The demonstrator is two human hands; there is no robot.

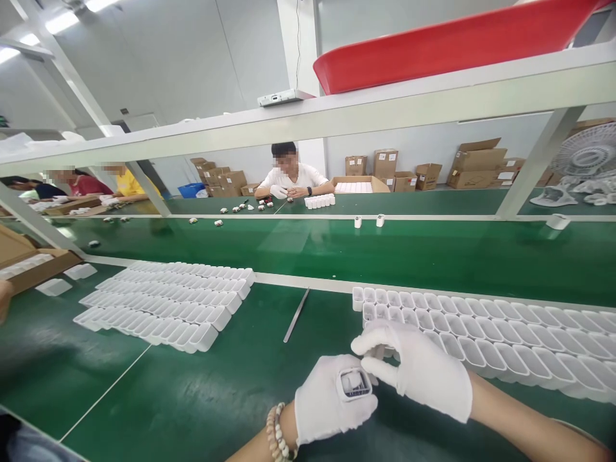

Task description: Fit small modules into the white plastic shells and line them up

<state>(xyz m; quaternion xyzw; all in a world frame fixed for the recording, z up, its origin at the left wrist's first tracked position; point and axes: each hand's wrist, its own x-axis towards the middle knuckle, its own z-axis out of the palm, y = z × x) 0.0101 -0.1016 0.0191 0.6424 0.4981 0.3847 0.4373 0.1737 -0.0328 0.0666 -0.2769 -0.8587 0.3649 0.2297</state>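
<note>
My left hand (332, 401), in a white glove with a beaded bracelet at the wrist, is closed around a small white plastic housing (355, 384). Its open end faces up, and a white part with dark edges shows inside. Just above and to the right, my gloved right hand (409, 359) has its thumb and index finger curved and a little apart, close to the housing. Between those fingers I see no object. Behind the right hand stand rows of white housings (481, 327). A pair of metal tweezers (296, 314) lies on the green table (231, 391).
More white housings (163, 301) stand in rows at left, near a cardboard box (43, 269). A green conveyor belt (308, 247) runs behind, carrying a few small parts. Across it sits a co-worker (293, 176). Overhead, a shelf holds a red tray (447, 45).
</note>
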